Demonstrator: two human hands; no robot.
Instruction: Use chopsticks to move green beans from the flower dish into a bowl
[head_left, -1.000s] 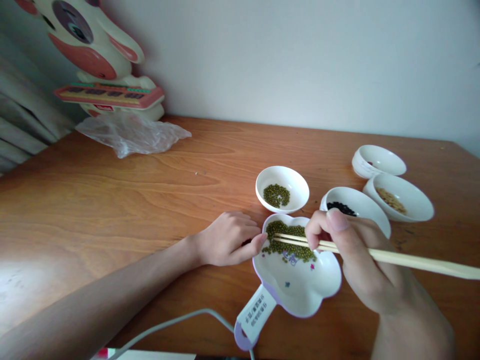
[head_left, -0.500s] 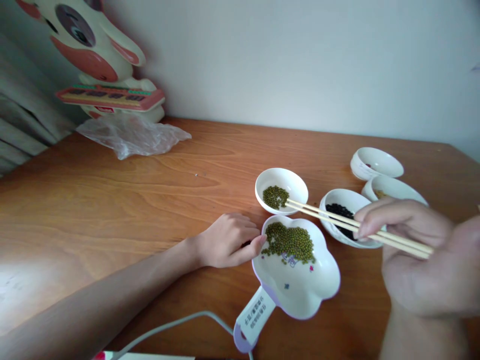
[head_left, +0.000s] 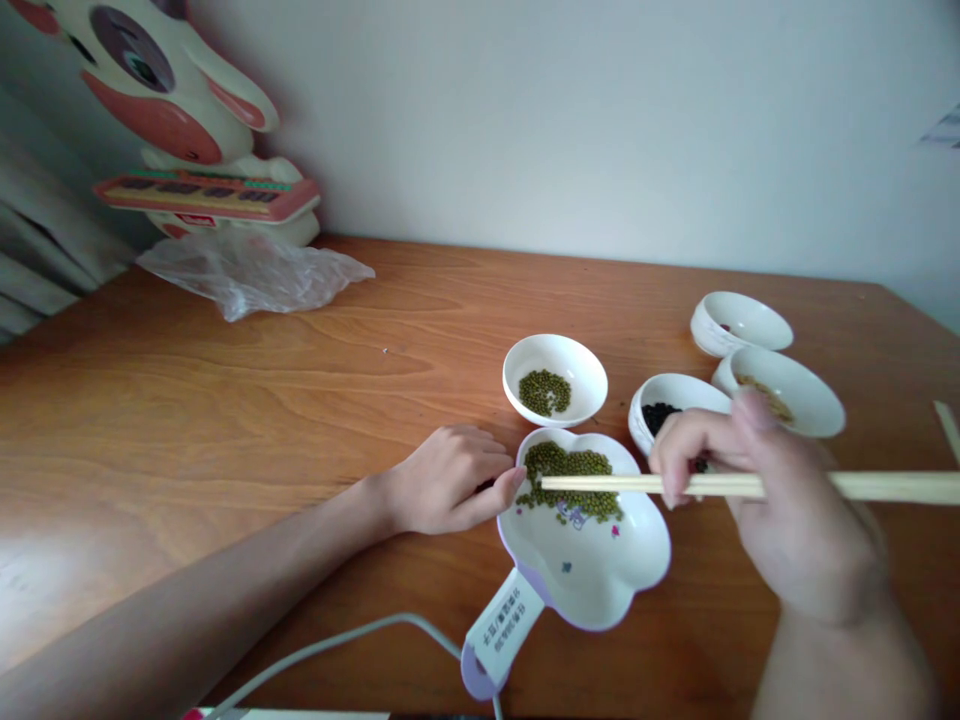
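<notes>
Presumably light and slippery, the green beans in the dish are best pinched mid-body; chopsticks are clamped by the right hand; grip of the left hand on the dish cannot be told.

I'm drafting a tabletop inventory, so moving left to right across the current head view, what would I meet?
Animal-shaped toy keyboard → left hand → white bowl of green beans → white bowl of black beans → white bowl of yellowish pieces.
</notes>
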